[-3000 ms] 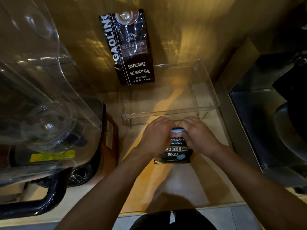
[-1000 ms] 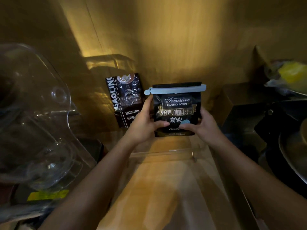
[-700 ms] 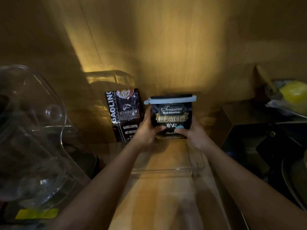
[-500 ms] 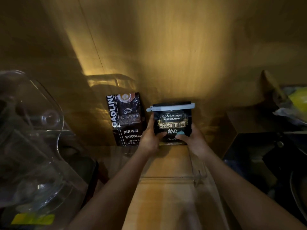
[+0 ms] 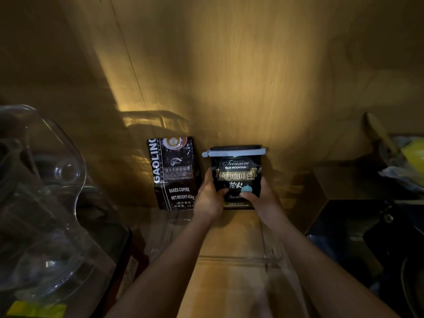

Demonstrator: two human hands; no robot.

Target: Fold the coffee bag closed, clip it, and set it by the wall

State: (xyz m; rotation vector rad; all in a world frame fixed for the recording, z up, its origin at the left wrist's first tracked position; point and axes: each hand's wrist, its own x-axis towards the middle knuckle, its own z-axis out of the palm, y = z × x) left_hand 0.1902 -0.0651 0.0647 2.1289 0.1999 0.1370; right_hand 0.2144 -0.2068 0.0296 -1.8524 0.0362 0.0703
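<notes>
Carried farther back since earlier: clipped coffee bag (image 5: 236, 177), upright, seemingly against the wall (image 5: 229, 76), right of the Gaolin bag (image 5: 175, 173); gripped by left hand (image 5: 210, 196) and right hand (image 5: 261, 196).

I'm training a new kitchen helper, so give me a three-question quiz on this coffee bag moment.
1. True or false: the clip sits across the top of the Blue Mountain bag.
2. Which hands hold that bag: A left only, B right only, C both?
3. What stands just left of it against the wall?

Key: 1 true. 2 C: the left hand and right hand grip its sides. 3 The Gaoling coffee bag.
</notes>
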